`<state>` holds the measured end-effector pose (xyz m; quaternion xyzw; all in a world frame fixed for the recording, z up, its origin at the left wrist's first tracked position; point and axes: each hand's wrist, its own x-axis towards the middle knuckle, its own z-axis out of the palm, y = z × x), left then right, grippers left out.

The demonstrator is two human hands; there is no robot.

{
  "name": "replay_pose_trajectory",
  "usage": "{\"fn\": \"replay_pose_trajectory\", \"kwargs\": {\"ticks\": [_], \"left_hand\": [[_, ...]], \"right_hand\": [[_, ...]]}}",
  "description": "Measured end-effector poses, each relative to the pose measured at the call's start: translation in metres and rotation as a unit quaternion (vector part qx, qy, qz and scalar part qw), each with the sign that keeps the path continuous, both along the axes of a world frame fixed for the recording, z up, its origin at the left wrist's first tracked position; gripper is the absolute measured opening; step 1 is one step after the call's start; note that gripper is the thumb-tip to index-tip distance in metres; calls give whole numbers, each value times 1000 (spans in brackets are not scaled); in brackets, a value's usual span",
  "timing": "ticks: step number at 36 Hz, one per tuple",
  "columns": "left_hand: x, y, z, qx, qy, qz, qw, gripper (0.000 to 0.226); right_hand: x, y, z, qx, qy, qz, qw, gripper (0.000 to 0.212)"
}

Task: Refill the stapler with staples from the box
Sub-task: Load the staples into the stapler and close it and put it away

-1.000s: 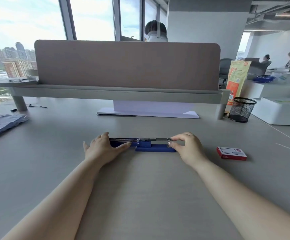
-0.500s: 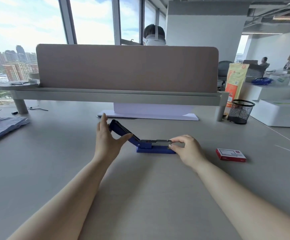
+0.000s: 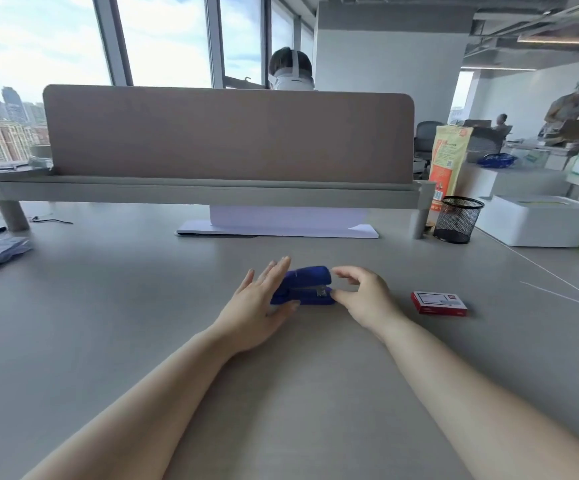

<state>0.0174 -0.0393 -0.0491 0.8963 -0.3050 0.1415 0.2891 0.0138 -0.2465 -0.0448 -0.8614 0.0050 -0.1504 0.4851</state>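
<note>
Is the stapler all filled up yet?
Nearly, it seems. The blue stapler now lies folded shut on the desk; a second ago it was swung open. The left hand lies flat against it; the right hand hovers at its front. The red staple box sits closed. Whether staples are inside can't be seen.

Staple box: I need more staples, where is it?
In the head view, the staple box lies on the desk, right of the right hand and stapler.

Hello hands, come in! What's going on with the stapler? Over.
Left hand open, flat against the blue stapler. Right hand open, fingertips at its front end. Stapler folded shut on the desk. Red staple box closed, to the right; nothing in between.
</note>
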Motion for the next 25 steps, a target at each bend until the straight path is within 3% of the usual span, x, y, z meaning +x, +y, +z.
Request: {"fn": "replay_pose_trajectory", "kwargs": {"ticks": [6,10,13,17,25], "left_hand": [[4,1,-5,87,-49,15,995,72],[3,1,-4,101,-54,25,993,71],[2,0,-3,100,-48,28,993,67],[2,-2,-4,120,-51,28,991,68],[-1,-5,-3,132,-56,38,989,65]], "right_hand": [[-2,-5,0,-19,-15,3,1000,48],[-7,-1,3,-104,-103,18,989,64],[-9,3,3,-166,-146,4,975,64],[-10,4,6,-262,-110,-25,959,59],[-14,4,7,-271,-106,-26,956,60]]}}
